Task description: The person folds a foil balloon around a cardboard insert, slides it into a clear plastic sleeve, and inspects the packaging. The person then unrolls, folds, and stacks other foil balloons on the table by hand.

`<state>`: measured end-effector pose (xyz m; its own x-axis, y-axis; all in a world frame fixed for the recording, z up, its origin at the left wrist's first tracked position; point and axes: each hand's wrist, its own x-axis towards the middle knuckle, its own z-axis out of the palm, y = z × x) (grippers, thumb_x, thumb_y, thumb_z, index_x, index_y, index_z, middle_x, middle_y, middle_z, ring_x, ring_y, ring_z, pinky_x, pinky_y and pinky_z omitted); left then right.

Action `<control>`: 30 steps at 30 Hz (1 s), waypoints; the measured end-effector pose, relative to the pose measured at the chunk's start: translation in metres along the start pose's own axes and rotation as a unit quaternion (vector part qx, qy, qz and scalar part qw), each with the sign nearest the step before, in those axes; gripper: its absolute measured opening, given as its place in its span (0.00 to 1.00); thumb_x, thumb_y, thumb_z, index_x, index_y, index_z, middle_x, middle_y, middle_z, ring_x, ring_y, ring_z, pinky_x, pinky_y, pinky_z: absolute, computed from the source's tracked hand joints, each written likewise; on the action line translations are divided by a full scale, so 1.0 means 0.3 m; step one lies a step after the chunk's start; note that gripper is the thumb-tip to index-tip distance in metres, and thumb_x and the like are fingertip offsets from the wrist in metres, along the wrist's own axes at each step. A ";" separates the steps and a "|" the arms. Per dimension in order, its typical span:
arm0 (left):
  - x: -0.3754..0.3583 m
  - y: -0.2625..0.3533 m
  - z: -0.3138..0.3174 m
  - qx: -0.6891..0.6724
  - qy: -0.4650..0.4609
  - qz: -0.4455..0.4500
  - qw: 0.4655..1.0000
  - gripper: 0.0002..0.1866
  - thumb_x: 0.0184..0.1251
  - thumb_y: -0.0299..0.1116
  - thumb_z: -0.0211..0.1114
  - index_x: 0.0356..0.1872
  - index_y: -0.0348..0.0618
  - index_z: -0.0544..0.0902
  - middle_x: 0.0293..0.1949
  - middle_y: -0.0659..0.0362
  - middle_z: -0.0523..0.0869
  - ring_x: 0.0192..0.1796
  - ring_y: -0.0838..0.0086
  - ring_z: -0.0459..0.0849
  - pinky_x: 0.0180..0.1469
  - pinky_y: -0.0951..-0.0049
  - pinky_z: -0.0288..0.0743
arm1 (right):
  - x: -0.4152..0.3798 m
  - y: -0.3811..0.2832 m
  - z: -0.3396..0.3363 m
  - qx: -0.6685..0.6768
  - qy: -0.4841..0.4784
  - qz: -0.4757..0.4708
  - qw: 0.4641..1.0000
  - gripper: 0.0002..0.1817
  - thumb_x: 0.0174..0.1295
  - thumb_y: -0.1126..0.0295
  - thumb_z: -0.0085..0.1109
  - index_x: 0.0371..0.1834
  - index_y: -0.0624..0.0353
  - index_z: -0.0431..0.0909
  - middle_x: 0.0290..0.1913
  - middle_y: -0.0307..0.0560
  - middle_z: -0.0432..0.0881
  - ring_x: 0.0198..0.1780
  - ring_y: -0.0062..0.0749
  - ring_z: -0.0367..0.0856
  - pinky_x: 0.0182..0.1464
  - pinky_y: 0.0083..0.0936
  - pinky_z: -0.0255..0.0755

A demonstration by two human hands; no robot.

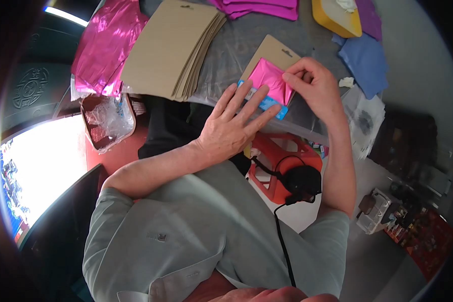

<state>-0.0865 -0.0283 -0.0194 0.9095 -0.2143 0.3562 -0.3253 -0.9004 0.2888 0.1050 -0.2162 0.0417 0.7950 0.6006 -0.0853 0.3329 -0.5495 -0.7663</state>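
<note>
A shiny pink foil packet (270, 80) lies folded on a brown cardboard hang card (268, 49) with a slot at its top. A blue printed strip (281, 111) shows along the packet's lower edge. My left hand (235, 118) is open, its fingers spread flat, with the fingertips over the blue strip and the packet's lower left side. At the packet's right edge, the thumb and forefinger of my right hand (313, 84) are pinched together on the pink foil. The fingers of my left hand cover part of the strip.
Stacked brown cards (168, 50) and crinkled pink foil (105, 45) lie left on the plastic-covered table (231, 50). More pink foil (261, 7), a yellow container (337, 20) and a blue cloth (365, 63) sit beyond. Below are a basket (108, 121) and a red stool (307, 151).
</note>
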 end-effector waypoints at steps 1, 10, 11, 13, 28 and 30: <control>0.008 0.000 -0.006 0.002 0.011 0.006 1.000 0.44 0.66 0.40 0.81 0.85 0.67 0.76 0.86 0.52 0.71 0.86 0.45 0.68 0.87 0.41 0.63 | 0.005 -0.007 -0.011 -0.008 0.008 -0.007 1.000 0.07 0.72 0.70 0.79 0.44 0.60 0.90 0.35 0.31 0.85 0.33 0.13 0.73 0.36 0.19 0.68; 0.023 0.017 -0.072 -0.043 -0.012 -0.008 0.999 0.39 0.70 0.45 0.78 0.84 0.64 0.78 0.85 0.51 0.72 0.86 0.47 0.68 0.87 0.42 0.62 | 0.080 -0.037 -0.096 -0.084 -0.097 0.046 0.991 0.09 0.71 0.68 0.79 0.44 0.61 0.89 0.32 0.34 0.87 0.32 0.16 0.80 0.36 0.22 0.73; 0.025 0.018 -0.076 -0.043 -0.008 -0.005 0.999 0.37 0.71 0.45 0.78 0.82 0.63 0.79 0.84 0.51 0.73 0.85 0.47 0.70 0.86 0.42 0.63 | 0.094 -0.038 -0.114 -0.104 -0.113 0.040 0.987 0.09 0.71 0.67 0.78 0.44 0.61 0.89 0.32 0.34 0.88 0.32 0.16 0.81 0.36 0.23 0.73; 0.044 0.007 -0.087 -0.037 0.005 -0.001 0.999 0.36 0.72 0.45 0.77 0.81 0.62 0.81 0.82 0.51 0.74 0.84 0.47 0.71 0.86 0.43 0.64 | 0.143 -0.046 -0.164 -0.130 -0.123 0.025 0.984 0.09 0.72 0.67 0.77 0.44 0.61 0.89 0.32 0.35 0.88 0.32 0.16 0.81 0.36 0.23 0.74; 0.169 -0.094 -0.128 -0.154 -0.047 0.010 0.987 0.17 0.67 0.30 0.76 0.56 0.60 0.96 0.62 0.59 0.85 0.69 0.57 0.80 0.70 0.54 0.73 | 0.675 0.085 -0.362 -0.268 0.253 0.023 0.929 0.18 0.71 0.50 0.72 0.48 0.54 0.94 0.44 0.47 0.97 0.45 0.41 0.96 0.49 0.39 0.84; 0.180 -0.102 -0.136 -0.163 -0.059 0.008 0.985 0.17 0.67 0.30 0.76 0.56 0.59 0.95 0.62 0.59 0.85 0.69 0.58 0.80 0.70 0.54 0.73 | 0.696 0.086 -0.354 -0.283 0.259 0.038 0.923 0.19 0.71 0.49 0.73 0.47 0.54 0.94 0.44 0.47 0.97 0.46 0.42 0.96 0.50 0.39 0.84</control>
<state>-0.0378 0.0032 0.0272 0.9212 -0.2863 0.2633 -0.3876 -0.7319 0.5604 0.3335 -0.1666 0.0716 0.9141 0.2701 0.3025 0.3609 -0.8819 -0.3034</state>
